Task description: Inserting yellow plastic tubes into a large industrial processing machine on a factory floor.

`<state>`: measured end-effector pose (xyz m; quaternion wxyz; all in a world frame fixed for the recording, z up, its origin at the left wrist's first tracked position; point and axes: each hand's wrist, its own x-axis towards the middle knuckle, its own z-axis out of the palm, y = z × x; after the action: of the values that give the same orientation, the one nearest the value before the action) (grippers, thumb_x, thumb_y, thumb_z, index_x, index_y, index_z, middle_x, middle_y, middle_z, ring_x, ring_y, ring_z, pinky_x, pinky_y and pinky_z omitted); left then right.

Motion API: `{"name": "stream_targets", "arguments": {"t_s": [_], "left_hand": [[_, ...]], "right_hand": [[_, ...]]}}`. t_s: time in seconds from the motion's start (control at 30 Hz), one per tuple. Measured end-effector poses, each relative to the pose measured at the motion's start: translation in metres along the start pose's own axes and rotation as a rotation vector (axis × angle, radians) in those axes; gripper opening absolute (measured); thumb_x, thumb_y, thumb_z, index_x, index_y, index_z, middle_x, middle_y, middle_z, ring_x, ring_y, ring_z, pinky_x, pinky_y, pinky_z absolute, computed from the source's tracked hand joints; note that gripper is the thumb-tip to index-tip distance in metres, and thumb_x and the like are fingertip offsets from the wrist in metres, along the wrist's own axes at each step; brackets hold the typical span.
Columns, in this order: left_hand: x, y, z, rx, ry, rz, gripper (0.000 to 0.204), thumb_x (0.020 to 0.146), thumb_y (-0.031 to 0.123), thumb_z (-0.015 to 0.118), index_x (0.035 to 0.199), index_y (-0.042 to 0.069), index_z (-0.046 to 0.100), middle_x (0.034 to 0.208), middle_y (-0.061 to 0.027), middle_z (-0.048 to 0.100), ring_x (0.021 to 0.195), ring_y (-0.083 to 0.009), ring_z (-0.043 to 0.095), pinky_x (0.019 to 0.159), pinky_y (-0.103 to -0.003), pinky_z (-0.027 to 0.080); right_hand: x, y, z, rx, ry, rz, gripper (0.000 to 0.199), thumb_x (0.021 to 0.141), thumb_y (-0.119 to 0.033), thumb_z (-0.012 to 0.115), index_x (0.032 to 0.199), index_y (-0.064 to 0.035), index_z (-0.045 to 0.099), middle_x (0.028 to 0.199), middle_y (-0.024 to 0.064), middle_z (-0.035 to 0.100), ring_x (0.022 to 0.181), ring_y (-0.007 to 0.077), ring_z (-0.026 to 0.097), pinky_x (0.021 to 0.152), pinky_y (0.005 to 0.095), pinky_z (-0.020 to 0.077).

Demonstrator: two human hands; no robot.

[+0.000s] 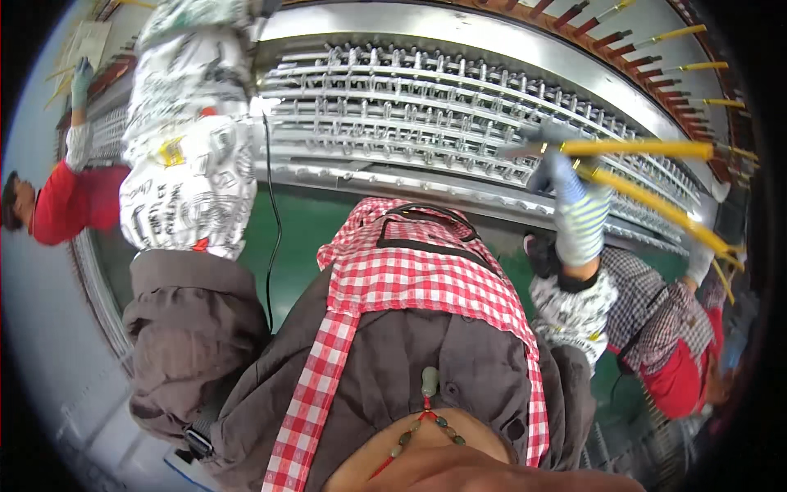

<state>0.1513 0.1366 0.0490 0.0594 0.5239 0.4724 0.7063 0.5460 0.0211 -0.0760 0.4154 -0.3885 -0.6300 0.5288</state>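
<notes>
My right hand (pixel 564 179), in a grey-and-white striped glove, is closed around a pair of long yellow-handled pliers (pixel 648 148). Their handles stand apart and stretch to the right, while the metal tip points left over a rack of shiny metal rods and small fittings (pixel 410 111). Motion slightly blurs the glove and tip. My left arm, in a white printed sleeve (pixel 193 180), reaches up past the rack's left end to the top edge; its hand is outside the picture.
A black cord (pixel 274 221) hangs beside my left sleeve. Co-workers in red (pixel 82 201) and in a checked apron (pixel 656 312) stand on either side. Yellow-handled tools (pixel 680 33) line the far right rail. Below the metal edge is green floor (pixel 307 221).
</notes>
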Motion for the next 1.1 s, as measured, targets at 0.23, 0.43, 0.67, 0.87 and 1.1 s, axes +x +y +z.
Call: {"name": "stream_targets", "arguments": {"t_s": [0.23,0.43,0.67,0.87,1.1], "left_hand": [[-0.196,-0.012,-0.111,0.29,-0.388,-0.167,0.015,0.086,0.021,0.059,0.094,0.008,0.062,0.066,-0.0066,0.06,0.041,-0.014,0.048,0.039,-0.028,0.037],[-0.339,-0.044,-0.11,0.226,0.078,-0.78,0.016,0.083,0.017,0.065,0.091,0.004,0.061,0.065,0.0031,0.054,0.054,-0.004,0.043,0.047,-0.02,0.034],[-0.358,-0.074,-0.044,0.154,-0.025,-0.843,0.017,0.085,0.018,0.062,0.096,0.005,0.064,0.07,0.0023,0.057,0.058,-0.0092,0.05,0.053,-0.026,0.041],[-0.365,-0.117,-0.01,-0.08,0.017,-0.899,0.015,0.083,0.021,0.064,0.088,0.007,0.06,0.064,0.0012,0.054,0.055,-0.0109,0.053,0.048,-0.026,0.04],[-0.387,-0.048,-0.092,-0.072,-0.014,-0.804,0.024,0.084,0.023,0.062,0.104,0.01,0.065,0.059,0.0027,0.052,0.04,-0.0039,0.043,0.039,-0.019,0.033]], "right_hand": [[-0.043,0.069,-0.009,0.241,-0.042,0.276,0.026,0.086,-0.017,0.06,0.104,0.0014,0.06,0.093,0.0089,0.065,0.057,0.0062,0.054,0.05,0.0178,0.0433],[-0.027,0.095,-0.001,0.199,-0.13,0.304,0.021,0.088,-0.014,0.057,0.105,-0.0014,0.061,0.086,0.0057,0.064,0.059,0.0071,0.054,0.054,0.0191,0.0447],[-0.002,0.113,0.004,0.229,-0.157,0.331,0.025,0.088,-0.018,0.058,0.108,-0.0022,0.059,0.08,0.0036,0.063,0.059,0.0061,0.052,0.055,0.0189,0.043],[0.024,0.16,0.038,0.037,-0.073,0.123,0.02,0.086,-0.016,0.06,0.102,-0.0047,0.062,0.077,0.0027,0.062,0.061,0.0069,0.054,0.056,0.021,0.0437],[0.022,0.175,0.134,-0.356,-0.087,0.024,0.023,0.084,-0.025,0.058,0.1,-0.0101,0.064,0.077,0.0114,0.064,0.065,0.0249,0.061,0.063,0.0331,0.0477]]}}
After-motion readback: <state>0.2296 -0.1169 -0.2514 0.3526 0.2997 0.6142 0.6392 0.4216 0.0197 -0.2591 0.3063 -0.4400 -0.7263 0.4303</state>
